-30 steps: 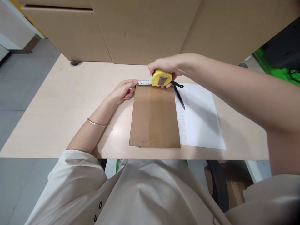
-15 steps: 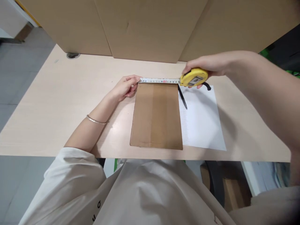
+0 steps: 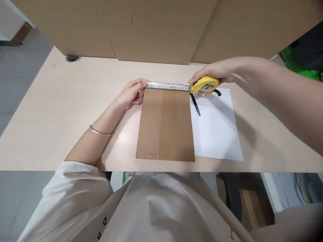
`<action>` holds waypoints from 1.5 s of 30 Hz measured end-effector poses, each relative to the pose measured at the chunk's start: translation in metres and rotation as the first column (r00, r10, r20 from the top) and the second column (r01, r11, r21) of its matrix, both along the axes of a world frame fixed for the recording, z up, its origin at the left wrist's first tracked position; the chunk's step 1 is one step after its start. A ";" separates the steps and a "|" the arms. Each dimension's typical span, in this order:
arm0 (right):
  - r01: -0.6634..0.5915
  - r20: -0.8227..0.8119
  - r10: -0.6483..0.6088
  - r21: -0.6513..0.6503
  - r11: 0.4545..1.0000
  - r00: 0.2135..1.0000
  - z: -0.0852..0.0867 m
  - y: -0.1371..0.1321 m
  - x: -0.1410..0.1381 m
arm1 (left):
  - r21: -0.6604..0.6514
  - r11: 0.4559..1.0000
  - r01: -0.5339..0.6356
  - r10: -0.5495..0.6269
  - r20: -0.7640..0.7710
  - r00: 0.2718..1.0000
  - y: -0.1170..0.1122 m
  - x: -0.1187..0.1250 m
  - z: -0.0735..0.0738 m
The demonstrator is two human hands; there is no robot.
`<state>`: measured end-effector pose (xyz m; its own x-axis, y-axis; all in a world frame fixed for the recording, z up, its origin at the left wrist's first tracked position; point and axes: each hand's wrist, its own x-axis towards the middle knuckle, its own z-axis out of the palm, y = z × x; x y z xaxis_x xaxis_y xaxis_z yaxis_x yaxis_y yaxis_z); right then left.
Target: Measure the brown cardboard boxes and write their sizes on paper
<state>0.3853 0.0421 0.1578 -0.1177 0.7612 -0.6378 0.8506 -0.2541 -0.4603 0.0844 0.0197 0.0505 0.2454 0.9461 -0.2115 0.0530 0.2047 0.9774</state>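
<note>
A brown cardboard box (image 3: pixel 165 124) lies flat on the table in front of me. Along its far edge runs the pulled-out blade of a yellow tape measure (image 3: pixel 205 84). My left hand (image 3: pixel 135 91) pinches the blade's end at the box's far left corner. At the far right corner, my right hand (image 3: pixel 217 74) is wrapped round the yellow case, its fingers partly hidden behind it. A black pen (image 3: pixel 195 105) lies just right of the box, below the case. Under it is a white printed sheet (image 3: pixel 217 127), partly beneath the box or right beside it; I cannot tell which.
Tall cardboard panels (image 3: pixel 153 30) stand along the back of the pale wooden table (image 3: pixel 50 134). A round cable hole (image 3: pixel 73 58) sits near the back left. Green and black items (image 3: pixel 300 60) are at the far right. Below the front edge a cardboard box (image 3: pixel 256 205) shows.
The view has shifted slightly. My right hand has brought the tape case slightly lower, close against the box's far right corner. My left hand still pinches the blade's end.
</note>
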 end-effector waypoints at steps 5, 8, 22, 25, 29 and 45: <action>0.014 0.003 -0.014 -0.120 0.993 1.000 -0.001 0.003 -0.003 | 0.027 1.000 0.007 -0.008 0.041 0.999 -0.002 0.001 -0.004; 0.019 -0.003 -0.019 -0.066 0.998 1.000 -0.004 0.000 0.004 | 0.016 0.999 -0.036 0.035 0.046 0.998 -0.001 0.005 -0.004; 0.268 -0.489 -0.280 -0.098 0.959 0.826 -0.025 -0.013 0.020 | 0.571 0.801 0.182 0.015 -0.322 0.947 -0.172 -0.059 -0.002; 0.300 -0.524 -0.323 -0.132 0.945 0.788 -0.030 -0.011 0.018 | 0.409 0.810 0.419 -0.119 -0.586 0.801 -0.196 -0.072 -0.014; 0.302 -0.538 -0.336 -0.154 0.941 0.773 -0.033 -0.014 0.021 | 0.247 0.905 0.346 -0.158 -0.561 0.813 -0.192 -0.081 -0.017; 0.634 -0.642 -0.584 -0.190 0.749 0.497 -0.008 -0.163 0.022 | 0.035 0.925 -0.377 0.344 0.337 0.876 -0.108 -0.037 -0.004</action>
